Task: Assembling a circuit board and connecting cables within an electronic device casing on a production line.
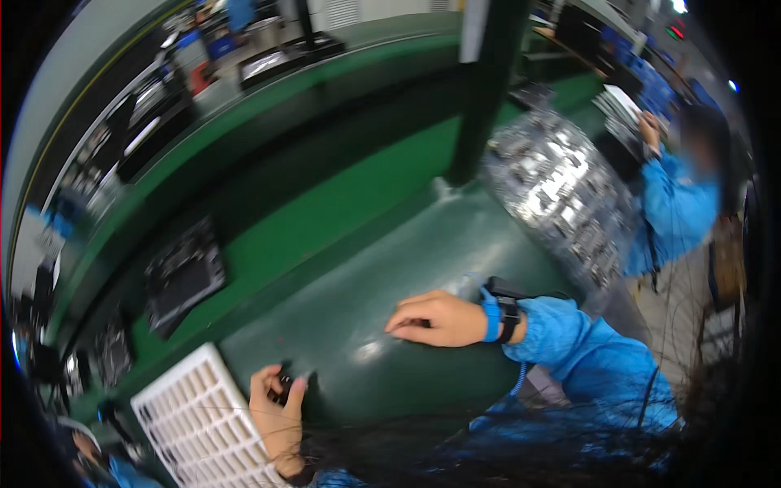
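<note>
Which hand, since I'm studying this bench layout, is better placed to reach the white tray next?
Probably the left: the left hand is right beside the white tray, with a small dark part between its thumb and fingers. The right hand is farther off, over the green tabletop.

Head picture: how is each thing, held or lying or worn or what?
left grip: closed around a small dark thing
right grip: fingers bent over the green table
white tray: lying, slot contents unclear
blue band: fastened, worn
shiny parts: many, laid side by side
</note>
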The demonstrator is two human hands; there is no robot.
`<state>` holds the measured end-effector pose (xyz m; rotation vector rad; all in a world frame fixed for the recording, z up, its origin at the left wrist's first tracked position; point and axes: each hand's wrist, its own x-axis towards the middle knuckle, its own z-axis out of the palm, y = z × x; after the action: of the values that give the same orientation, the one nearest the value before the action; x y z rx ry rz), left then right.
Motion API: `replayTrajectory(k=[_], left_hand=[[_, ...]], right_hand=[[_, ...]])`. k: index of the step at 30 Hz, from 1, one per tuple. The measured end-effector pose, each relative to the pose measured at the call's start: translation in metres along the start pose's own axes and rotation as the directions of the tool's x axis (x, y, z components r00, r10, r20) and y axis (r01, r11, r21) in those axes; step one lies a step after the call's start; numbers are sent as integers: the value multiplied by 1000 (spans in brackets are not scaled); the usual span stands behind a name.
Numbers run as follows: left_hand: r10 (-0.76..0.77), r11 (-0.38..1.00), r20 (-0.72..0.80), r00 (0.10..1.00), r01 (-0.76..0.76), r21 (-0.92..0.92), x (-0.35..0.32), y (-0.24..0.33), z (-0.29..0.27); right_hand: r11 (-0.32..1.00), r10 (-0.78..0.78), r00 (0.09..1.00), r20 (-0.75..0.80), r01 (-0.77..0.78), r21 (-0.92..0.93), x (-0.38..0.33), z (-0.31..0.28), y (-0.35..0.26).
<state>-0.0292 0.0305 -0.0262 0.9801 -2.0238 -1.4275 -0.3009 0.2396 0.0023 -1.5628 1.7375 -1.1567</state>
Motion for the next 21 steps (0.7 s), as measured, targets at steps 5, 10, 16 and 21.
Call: replayTrajectory(k=[5, 10, 16, 21], left_hand=[[-59, 992, 119, 991, 44, 121, -2, 0, -4], [-94, 985, 32, 995, 88, 147, -1, -11, -6], [-112, 993, 17, 994, 111, 49, 6, -24, -8], [-89, 993, 19, 996, 87, 77, 5, -19, -7]], right_hand=[[999, 19, 1000, -23, -18, 31, -7, 0, 4], [998, 11, 1000, -24, -10, 69, -13, 5, 8], [999, -24, 999, -30, 26, 48, -12, 6, 7], [999, -20, 999, -25, 21, 43, -12, 7, 6]])
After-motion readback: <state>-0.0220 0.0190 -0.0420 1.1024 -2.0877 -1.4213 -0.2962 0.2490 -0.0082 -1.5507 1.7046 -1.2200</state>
